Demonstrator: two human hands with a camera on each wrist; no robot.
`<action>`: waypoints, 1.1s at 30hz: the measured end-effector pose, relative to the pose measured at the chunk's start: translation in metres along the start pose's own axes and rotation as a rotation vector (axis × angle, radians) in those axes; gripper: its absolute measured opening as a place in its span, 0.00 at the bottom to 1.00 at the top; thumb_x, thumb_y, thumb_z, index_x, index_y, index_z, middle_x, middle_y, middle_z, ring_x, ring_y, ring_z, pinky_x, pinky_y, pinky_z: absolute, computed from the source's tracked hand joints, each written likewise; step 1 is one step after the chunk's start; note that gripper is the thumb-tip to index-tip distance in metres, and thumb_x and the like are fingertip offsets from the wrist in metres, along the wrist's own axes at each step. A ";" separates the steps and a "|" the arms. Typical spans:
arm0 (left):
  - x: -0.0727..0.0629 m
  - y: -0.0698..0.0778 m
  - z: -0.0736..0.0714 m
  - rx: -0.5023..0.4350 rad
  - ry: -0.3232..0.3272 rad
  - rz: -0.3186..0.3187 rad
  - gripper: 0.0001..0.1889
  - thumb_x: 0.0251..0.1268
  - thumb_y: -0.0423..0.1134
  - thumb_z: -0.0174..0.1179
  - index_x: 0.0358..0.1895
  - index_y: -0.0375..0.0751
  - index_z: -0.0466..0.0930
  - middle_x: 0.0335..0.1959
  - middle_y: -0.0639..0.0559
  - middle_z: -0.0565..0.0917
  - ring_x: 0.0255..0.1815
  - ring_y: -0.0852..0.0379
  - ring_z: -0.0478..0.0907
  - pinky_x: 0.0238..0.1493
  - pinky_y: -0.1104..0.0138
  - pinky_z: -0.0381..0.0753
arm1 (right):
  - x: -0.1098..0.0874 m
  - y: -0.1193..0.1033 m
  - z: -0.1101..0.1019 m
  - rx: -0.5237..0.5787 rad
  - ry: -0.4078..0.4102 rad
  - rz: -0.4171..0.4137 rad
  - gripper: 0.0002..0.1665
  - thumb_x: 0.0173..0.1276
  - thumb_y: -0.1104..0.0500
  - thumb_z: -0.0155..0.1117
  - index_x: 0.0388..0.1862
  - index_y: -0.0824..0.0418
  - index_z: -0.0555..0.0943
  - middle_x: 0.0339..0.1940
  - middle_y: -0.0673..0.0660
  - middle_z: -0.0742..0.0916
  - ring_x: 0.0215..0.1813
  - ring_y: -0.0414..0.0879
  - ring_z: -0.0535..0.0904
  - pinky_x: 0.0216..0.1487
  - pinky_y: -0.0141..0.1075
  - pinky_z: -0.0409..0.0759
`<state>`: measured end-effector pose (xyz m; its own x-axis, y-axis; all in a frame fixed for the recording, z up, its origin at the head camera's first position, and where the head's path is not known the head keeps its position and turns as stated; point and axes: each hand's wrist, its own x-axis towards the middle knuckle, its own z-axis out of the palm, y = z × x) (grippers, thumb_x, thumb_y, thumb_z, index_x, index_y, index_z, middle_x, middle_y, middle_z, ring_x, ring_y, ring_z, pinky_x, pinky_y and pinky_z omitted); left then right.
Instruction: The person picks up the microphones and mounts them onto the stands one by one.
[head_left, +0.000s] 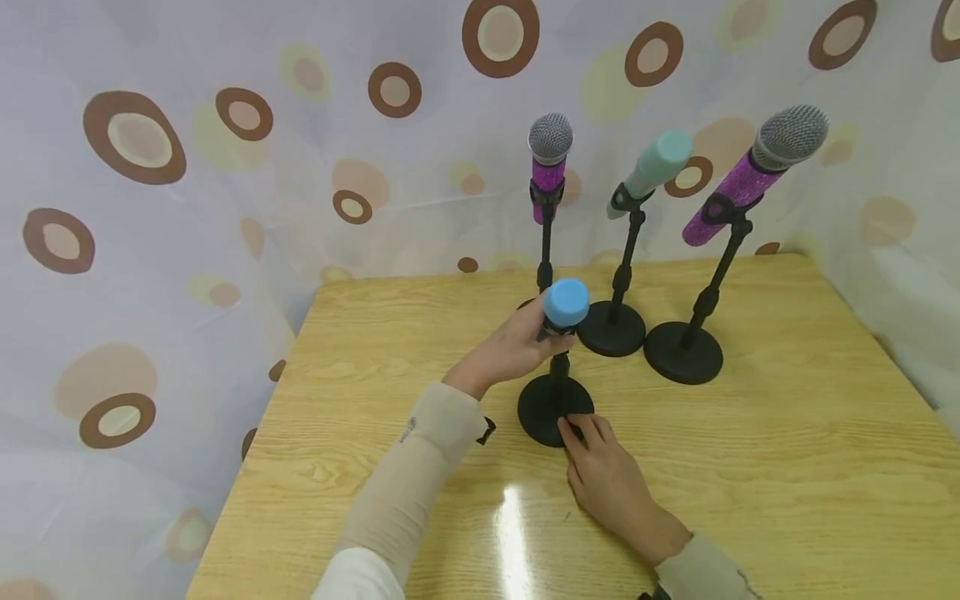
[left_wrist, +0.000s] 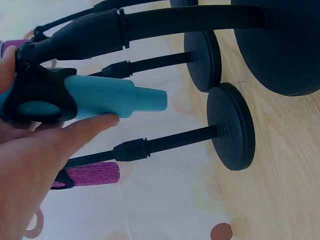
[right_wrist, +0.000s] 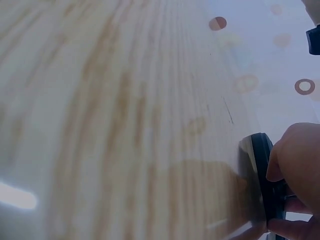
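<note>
A blue microphone (head_left: 566, 302) sits in the clip of a black desk stand, whose round base (head_left: 538, 408) is on the wooden table. My left hand (head_left: 513, 343) grips the microphone at the clip (left_wrist: 42, 95). In the left wrist view one finger lies along the blue body (left_wrist: 102, 95). My right hand (head_left: 609, 479) holds the near rim of that base. In the right wrist view the fingers and thumb are at the dark rim (right_wrist: 265, 172), and part of the hand is cut off by the frame edge.
Behind stand several more black stands: one with a purple microphone (head_left: 549, 142), one with a mint-green microphone (head_left: 660, 162), and one at right with a larger-looking purple microphone (head_left: 750, 175). A patterned cloth (head_left: 225, 192) hangs behind the wooden table (head_left: 787, 467).
</note>
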<state>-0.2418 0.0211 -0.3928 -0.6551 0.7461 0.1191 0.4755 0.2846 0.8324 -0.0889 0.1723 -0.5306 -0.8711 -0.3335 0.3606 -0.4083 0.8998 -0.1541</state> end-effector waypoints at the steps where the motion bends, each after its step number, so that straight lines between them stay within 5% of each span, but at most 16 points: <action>1: 0.001 0.000 0.001 -0.006 -0.001 0.012 0.26 0.71 0.33 0.58 0.69 0.41 0.62 0.61 0.44 0.75 0.64 0.47 0.74 0.67 0.57 0.74 | -0.001 0.001 -0.001 -0.003 0.000 0.003 0.26 0.62 0.64 0.63 0.61 0.68 0.79 0.57 0.64 0.78 0.57 0.58 0.73 0.54 0.43 0.82; 6: 0.005 0.000 0.003 0.018 0.025 0.073 0.25 0.71 0.30 0.57 0.67 0.37 0.62 0.59 0.42 0.75 0.60 0.49 0.74 0.66 0.57 0.74 | -0.001 0.002 -0.002 0.004 -0.008 0.026 0.27 0.63 0.64 0.63 0.62 0.67 0.78 0.58 0.63 0.78 0.58 0.57 0.73 0.52 0.42 0.83; 10: 0.005 -0.003 0.006 -0.005 0.045 0.063 0.26 0.71 0.31 0.57 0.69 0.38 0.60 0.62 0.43 0.73 0.62 0.50 0.73 0.68 0.56 0.73 | -0.001 0.002 -0.002 0.020 -0.022 0.045 0.27 0.63 0.64 0.63 0.63 0.67 0.78 0.58 0.63 0.78 0.59 0.57 0.72 0.50 0.42 0.84; 13: -0.001 -0.008 0.014 -0.066 0.103 0.026 0.30 0.71 0.32 0.58 0.73 0.41 0.57 0.68 0.44 0.69 0.69 0.51 0.69 0.72 0.55 0.69 | -0.002 0.001 -0.002 0.030 -0.029 0.047 0.27 0.63 0.64 0.63 0.63 0.67 0.78 0.59 0.63 0.78 0.59 0.57 0.73 0.50 0.42 0.84; 19: -0.019 -0.018 0.039 -0.244 0.325 -0.088 0.35 0.70 0.42 0.61 0.75 0.42 0.55 0.72 0.45 0.65 0.73 0.49 0.67 0.69 0.54 0.73 | -0.002 0.001 -0.003 0.022 -0.032 0.050 0.28 0.62 0.64 0.65 0.62 0.67 0.79 0.58 0.63 0.78 0.59 0.57 0.73 0.53 0.42 0.83; 24: -0.032 -0.023 0.060 -0.285 0.361 -0.156 0.27 0.75 0.48 0.53 0.71 0.42 0.64 0.66 0.45 0.75 0.66 0.52 0.75 0.66 0.59 0.77 | -0.002 0.000 -0.004 0.023 -0.032 0.050 0.28 0.61 0.64 0.65 0.62 0.67 0.79 0.58 0.63 0.78 0.58 0.56 0.73 0.52 0.42 0.83; 33: -0.029 -0.028 0.071 -0.182 0.332 -0.020 0.13 0.78 0.37 0.47 0.56 0.46 0.78 0.55 0.53 0.84 0.63 0.60 0.77 0.66 0.66 0.75 | 0.003 0.003 -0.005 0.046 0.005 0.039 0.24 0.61 0.65 0.64 0.58 0.68 0.81 0.54 0.62 0.79 0.54 0.56 0.74 0.51 0.44 0.83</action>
<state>-0.1949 0.0341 -0.4576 -0.8318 0.4975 0.2460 0.3683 0.1632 0.9153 -0.0915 0.1757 -0.5253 -0.8852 -0.2966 0.3585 -0.3860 0.8983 -0.2099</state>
